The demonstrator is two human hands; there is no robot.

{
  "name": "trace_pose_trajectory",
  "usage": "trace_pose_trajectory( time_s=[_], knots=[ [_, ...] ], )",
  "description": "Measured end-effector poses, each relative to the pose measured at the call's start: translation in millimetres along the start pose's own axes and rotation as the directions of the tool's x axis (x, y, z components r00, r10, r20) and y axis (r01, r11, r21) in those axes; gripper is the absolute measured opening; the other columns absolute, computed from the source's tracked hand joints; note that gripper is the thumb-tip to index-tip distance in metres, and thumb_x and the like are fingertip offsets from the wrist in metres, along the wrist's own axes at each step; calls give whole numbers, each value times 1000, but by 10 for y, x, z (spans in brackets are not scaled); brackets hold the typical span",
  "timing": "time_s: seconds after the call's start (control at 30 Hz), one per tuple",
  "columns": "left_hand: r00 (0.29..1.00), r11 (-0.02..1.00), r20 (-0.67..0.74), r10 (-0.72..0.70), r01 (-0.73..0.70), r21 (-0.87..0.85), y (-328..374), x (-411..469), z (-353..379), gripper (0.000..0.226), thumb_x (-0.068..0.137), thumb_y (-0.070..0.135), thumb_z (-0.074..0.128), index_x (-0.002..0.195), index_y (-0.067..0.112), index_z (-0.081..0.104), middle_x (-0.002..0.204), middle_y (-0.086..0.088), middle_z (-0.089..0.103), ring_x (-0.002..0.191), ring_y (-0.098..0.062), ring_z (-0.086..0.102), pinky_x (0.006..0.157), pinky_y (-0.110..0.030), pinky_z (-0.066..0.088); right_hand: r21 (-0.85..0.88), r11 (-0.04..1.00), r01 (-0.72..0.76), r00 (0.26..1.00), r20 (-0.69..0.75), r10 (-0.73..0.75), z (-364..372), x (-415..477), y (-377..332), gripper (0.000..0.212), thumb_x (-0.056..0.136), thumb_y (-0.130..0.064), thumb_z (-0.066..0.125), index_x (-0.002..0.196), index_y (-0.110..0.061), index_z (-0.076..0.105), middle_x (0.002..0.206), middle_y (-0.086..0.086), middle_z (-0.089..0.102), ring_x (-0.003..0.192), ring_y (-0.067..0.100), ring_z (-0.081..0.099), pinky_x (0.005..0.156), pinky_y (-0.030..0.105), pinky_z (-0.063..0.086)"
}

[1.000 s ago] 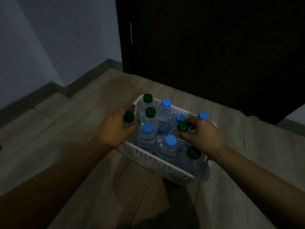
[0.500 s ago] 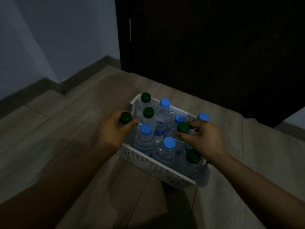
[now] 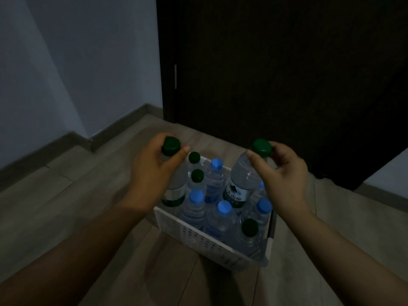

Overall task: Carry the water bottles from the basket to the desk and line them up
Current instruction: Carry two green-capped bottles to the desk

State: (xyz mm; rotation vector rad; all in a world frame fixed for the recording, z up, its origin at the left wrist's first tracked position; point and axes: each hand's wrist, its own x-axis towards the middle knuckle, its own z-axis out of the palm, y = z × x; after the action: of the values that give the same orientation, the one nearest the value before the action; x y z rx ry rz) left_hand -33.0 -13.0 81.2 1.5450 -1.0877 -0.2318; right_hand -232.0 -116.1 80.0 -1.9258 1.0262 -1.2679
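Head view: two green-cap bottles are up out of the pack, one per hand, held above the basket (image 3: 212, 244). Left bottle (image 3: 174, 180) hangs upright over the basket's left end, right bottle (image 3: 241, 180) leans slightly, its base among the others' tops. Left hand (image 3: 152, 171) is closed round the neck just under the green cap, thumb and forefinger pinching it. Right hand (image 3: 280, 173) grips its bottle's neck the same way, fingertips at the cap.

Progress looks early: no desk in sight, nothing lined up. Basket sits on the wood floor (image 3: 66, 195) and holds about eight more bottles, blue caps (image 3: 224, 207) and green mixed, packed upright and touching. Left to do, by my read: clear these two fully, carry them to the desk, then repeat trips for the rest.

Both forearms reach forward and down from the frame's lower corners, wrists roughly level, hands well apart over opposite ends of the basket. Dark door (image 3: 276, 85) behind, wall (image 3: 77, 62) to the left. Lighting dim, label text unreadable.
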Motion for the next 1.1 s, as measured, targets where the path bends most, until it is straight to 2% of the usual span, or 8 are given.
trace_pose_trajectory(
  time_s=[0.07, 0.13, 0.27, 0.43, 0.63, 0.87, 1.0, 1.1],
  knots=[
    [999, 999, -39, 33, -34, -19, 218, 92, -66, 11, 88, 19, 63, 84, 11, 58, 73, 5, 56, 66, 6, 54, 59, -5, 41, 88, 996, 21, 998, -66, -15, -32, 58, -211, 23, 85, -32, 67, 103, -18, 66, 98, 1, 67, 93, 14, 65, 79, 33, 57],
    [993, 997, -96, 65, -69, -35, 413, 188, -127, 15, 88, 22, 62, 85, 8, 60, 75, -1, 61, 68, 1, 56, 59, -6, 43, 182, 981, 63, 992, -117, -42, -69, 123, -452, 19, 88, -26, 64, 102, -13, 63, 94, 3, 65, 87, 7, 63, 72, 19, 53],
    [986, 993, -147, 85, -96, -66, 788, 349, -220, 16, 89, 23, 62, 83, 9, 63, 77, 1, 67, 68, 3, 59, 60, -5, 43, 255, 956, 144, 982, -156, -106, -119, 298, -915, 11, 93, -24, 53, 99, -15, 56, 82, -9, 59, 73, -6, 57, 63, 9, 46],
    [987, 985, -133, 86, -105, -140, 1194, 556, -278, 17, 89, 20, 61, 78, 8, 63, 70, 3, 66, 67, -2, 61, 61, -7, 45, 273, 950, 150, 986, -107, -125, -164, 562, -1318, 16, 91, -34, 48, 95, -20, 55, 82, -8, 67, 73, 3, 63, 60, 12, 48],
    [998, 982, -53, -19, 9, -189, 1716, 931, -416, 16, 88, 16, 60, 75, 8, 61, 66, -2, 65, 62, 0, 59, 57, -5, 44, 297, 952, 80, 997, -42, -70, -157, 960, -1823, 29, 85, -36, 53, 88, -9, 62, 79, -9, 64, 75, 1, 62, 65, 9, 46],
    [992, 993, 41, -117, 117, 7, 2591, 1419, -743, 19, 86, 20, 62, 72, 7, 60, 68, -5, 60, 60, -12, 57, 50, -8, 41, 303, 953, -14, 1000, 13, 10, -391, 1554, -2663, 11, 90, -16, 61, 83, -8, 62, 77, 4, 62, 69, 4, 59, 63, 8, 45],
    [985, 984, -11, -174, 174, 29, 3368, 1725, -1079, 22, 80, 33, 61, 73, 12, 61, 63, -2, 63, 69, -10, 59, 58, -6, 43, 237, 971, 6, 1000, -12, -3, -678, 1886, -3427, 18, 89, -23, 57, 84, -6, 60, 72, 5, 59, 67, 10, 59, 60, 8, 45],
    [978, 979, -36, -205, 206, 13, 4058, 1939, -1397, 20, 79, 34, 63, 73, 14, 59, 66, 0, 62, 70, -6, 58, 62, -5, 42, 198, 980, -1, 999, -41, 9, -951, 2150, -4138, 16, 90, -26, 54, 85, -11, 59, 76, 3, 61, 69, 11, 60, 61, 9, 46]
  ],
)
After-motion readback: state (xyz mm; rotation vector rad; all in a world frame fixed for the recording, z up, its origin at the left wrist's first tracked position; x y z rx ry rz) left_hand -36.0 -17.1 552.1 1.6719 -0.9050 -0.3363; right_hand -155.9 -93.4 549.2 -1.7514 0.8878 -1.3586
